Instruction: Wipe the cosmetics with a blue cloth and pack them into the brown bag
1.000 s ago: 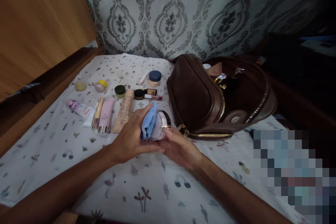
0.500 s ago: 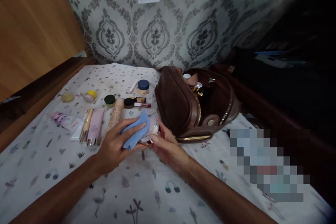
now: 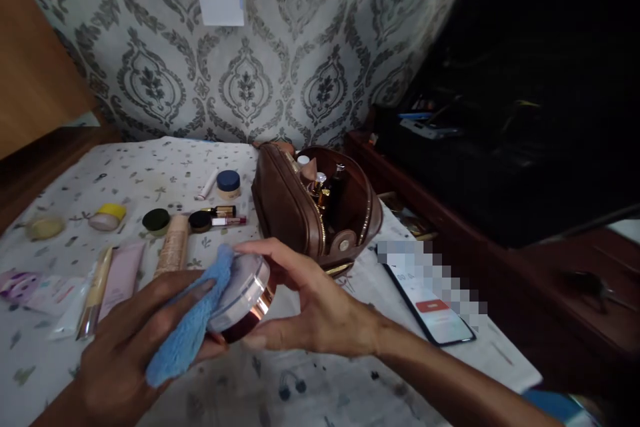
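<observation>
My left hand (image 3: 127, 340) is closed on a fluffy blue cloth (image 3: 185, 333), pressing it against a round cosmetic jar (image 3: 245, 290). The jar has a clear, pale side and a shiny rose-gold band, and it is tilted above the bed-like printed cloth surface. My right hand (image 3: 320, 300) grips the jar's right side, fingers over the top and thumb beneath. Behind the jar stands an open brown cosmetic bag (image 3: 287, 213) with small bottles inside. Beyond my left hand lie a beige tube (image 3: 174, 243), a pink tube (image 3: 120, 273) and a gold-capped slim tube (image 3: 95, 290).
A phone (image 3: 430, 300) lies at the right, partly blurred out. Farther back are a blue-lidded jar (image 3: 229, 183), a dark green-lidded jar (image 3: 157, 220), a small black-lidded jar (image 3: 200, 221) and a yellow-and-pink item (image 3: 107, 216). A dark wooden edge (image 3: 480, 273) borders the right.
The view has swung right and closer, so the bag and cosmetics appear farther left. The jar now shows more of its rose-gold side. Both hands still hold cloth and jar.
</observation>
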Demonstrator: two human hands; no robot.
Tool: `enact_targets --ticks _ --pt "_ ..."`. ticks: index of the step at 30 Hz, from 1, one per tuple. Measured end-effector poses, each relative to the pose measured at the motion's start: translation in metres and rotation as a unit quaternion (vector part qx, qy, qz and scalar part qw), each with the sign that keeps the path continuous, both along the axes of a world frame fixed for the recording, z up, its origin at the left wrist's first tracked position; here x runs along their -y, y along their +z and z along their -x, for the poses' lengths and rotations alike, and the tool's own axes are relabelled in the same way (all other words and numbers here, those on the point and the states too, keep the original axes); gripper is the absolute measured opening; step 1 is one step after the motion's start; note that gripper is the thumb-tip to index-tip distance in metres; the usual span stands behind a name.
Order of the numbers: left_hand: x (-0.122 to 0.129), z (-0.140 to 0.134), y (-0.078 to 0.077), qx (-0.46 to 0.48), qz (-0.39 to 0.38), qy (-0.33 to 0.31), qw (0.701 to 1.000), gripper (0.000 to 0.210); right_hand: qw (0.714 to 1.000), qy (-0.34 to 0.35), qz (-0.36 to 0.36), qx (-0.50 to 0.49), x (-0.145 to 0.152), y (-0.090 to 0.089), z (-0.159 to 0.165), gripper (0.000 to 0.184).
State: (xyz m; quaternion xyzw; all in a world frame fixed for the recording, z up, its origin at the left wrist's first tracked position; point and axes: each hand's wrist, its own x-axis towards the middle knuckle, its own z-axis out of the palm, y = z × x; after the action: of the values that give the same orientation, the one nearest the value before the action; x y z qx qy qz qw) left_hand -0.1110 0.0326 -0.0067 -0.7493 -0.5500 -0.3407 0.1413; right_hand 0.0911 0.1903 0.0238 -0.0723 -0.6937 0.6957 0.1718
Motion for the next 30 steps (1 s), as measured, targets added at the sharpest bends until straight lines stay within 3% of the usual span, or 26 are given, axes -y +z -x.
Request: enact_targets --ticks 3,6,11,14,15,19,24,27,30 --pt "-0.016 -0.009 0.013 0.032 -0.03 -0.029 0.999 0.068 0.999 0.011 0.035 0.001 -0.008 0.016 -0.011 0.069" --pt "-0.042 -0.023 0.027 0.069 -0.056 -0.035 0.995 0.051 0.999 -0.033 0.029 -0.004 -0.017 0.031 -0.02 0.059" --pt "-0.082 -0.047 0.049 0.234 -0.03 -0.069 0.969 0.015 0.986 -0.152 -0.065 -0.012 -0.042 0.057 -0.045 0.041" --pt "-0.094 -0.069 0.053 0.197 0.049 -0.103 0.974 0.009 0.958 -0.245 -0.149 0.014 -0.065 0.065 -0.059 0.032" --pt "-0.095 -0.078 0.05 0.175 0.081 -0.116 0.974 0.004 0.948 -0.264 -0.178 0.026 -0.073 0.066 -0.062 0.032" --pt "-0.102 -0.109 0.022 0.096 0.146 -0.108 0.979 0.029 0.906 -0.283 -0.309 0.061 -0.099 0.061 -0.068 0.038" --pt "-0.114 -0.122 -0.008 0.029 0.148 -0.094 0.984 0.025 0.861 -0.22 -0.435 0.145 -0.115 0.06 -0.069 0.037" --pt "-0.114 -0.121 -0.016 -0.027 0.144 -0.107 0.983 0.019 0.86 -0.195 -0.441 0.167 -0.121 0.064 -0.066 0.037" --pt "-0.111 -0.116 -0.022 -0.047 0.118 -0.116 0.985 0.021 0.892 -0.147 -0.398 0.156 -0.13 0.067 -0.063 0.032"
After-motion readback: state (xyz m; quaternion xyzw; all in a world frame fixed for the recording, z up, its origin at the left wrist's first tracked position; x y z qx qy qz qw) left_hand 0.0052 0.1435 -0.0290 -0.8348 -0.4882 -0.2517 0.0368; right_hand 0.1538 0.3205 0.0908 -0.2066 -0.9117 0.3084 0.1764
